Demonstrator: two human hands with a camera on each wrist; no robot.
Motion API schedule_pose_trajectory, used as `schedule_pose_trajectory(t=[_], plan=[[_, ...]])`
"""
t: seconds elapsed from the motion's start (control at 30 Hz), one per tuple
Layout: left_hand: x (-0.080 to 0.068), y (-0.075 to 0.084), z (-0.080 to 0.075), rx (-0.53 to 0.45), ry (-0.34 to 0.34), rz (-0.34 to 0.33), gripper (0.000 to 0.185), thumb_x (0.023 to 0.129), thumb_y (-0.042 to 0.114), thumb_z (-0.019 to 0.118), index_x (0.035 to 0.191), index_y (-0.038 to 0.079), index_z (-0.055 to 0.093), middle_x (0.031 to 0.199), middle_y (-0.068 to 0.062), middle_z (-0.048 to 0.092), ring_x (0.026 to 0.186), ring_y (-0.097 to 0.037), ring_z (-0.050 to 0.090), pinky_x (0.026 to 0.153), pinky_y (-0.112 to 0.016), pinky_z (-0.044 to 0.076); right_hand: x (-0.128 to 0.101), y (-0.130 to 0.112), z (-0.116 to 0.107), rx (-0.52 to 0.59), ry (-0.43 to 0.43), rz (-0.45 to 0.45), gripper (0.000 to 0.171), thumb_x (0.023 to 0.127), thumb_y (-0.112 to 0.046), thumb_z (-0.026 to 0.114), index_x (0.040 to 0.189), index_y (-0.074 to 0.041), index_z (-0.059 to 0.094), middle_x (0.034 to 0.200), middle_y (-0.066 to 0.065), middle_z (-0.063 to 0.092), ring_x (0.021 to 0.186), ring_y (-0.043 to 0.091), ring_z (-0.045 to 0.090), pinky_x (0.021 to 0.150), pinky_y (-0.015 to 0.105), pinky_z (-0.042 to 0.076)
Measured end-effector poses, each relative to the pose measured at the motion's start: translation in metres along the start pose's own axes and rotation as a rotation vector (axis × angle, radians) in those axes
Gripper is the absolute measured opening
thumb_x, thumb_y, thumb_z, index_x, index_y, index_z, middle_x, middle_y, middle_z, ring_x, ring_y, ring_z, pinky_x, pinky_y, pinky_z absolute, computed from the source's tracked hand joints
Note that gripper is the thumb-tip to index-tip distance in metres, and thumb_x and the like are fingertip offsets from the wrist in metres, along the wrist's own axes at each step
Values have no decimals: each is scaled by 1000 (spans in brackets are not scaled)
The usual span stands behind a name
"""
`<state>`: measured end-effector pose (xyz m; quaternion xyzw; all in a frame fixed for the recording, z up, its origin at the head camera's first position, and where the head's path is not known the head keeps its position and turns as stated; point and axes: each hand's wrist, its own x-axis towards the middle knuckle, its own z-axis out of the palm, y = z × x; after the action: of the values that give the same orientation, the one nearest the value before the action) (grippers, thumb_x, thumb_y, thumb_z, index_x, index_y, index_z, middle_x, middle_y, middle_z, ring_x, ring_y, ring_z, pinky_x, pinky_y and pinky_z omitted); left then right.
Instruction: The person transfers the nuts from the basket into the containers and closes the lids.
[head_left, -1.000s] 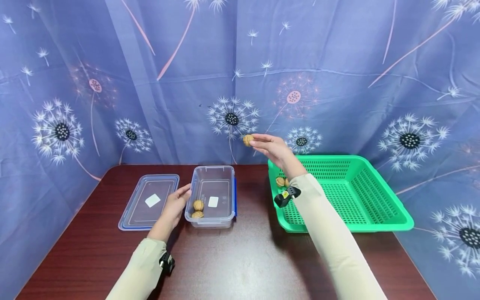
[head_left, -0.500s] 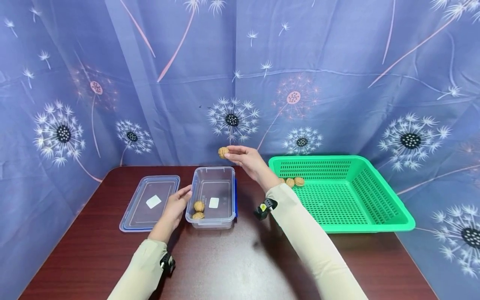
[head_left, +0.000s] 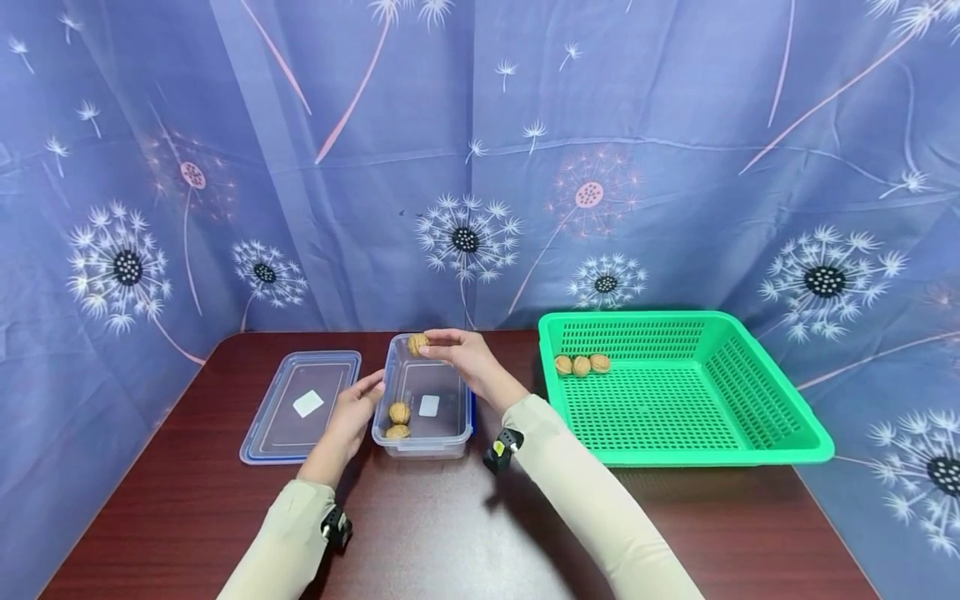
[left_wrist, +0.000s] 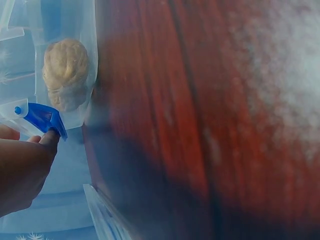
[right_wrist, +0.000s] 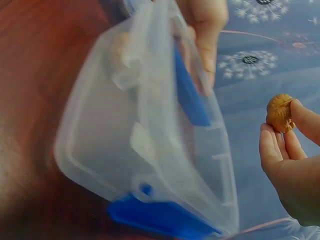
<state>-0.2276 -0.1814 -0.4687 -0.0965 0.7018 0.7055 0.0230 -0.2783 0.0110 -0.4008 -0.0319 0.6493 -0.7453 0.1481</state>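
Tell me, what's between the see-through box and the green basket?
Only bare brown table lies between the box and the basket, apart from the right hand's sleeve crossing over it. The head view shows this.

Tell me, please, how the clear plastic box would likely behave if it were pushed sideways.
The clear plastic box looks thin-walled and holds only two walnuts, so it probably slides easily on the smooth table. The left hand resting against its side likely steadies it.
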Motion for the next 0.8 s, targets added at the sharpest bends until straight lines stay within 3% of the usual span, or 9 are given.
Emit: schedule_pose_trajectory(t=[0.4,0.8], plan=[[1,-2,-1,-4,-7,1,42,101,7,43,142,-3,41,143,-25,43,127,-28,42,110,-37,33,-3,41,23,52,-23,41,34,85,5,68,117,10,61,112,18,67,92,15,65,103,46,43],[1,-2,-2,-7,-8,5,42,101,6,43,142,-4,41,143,-25,43,127,-28,42,110,-36,33,7,65,32,-19,33,112,30,83,5,69,112,11,64,108,18,68,93,19,66,90,31,53]])
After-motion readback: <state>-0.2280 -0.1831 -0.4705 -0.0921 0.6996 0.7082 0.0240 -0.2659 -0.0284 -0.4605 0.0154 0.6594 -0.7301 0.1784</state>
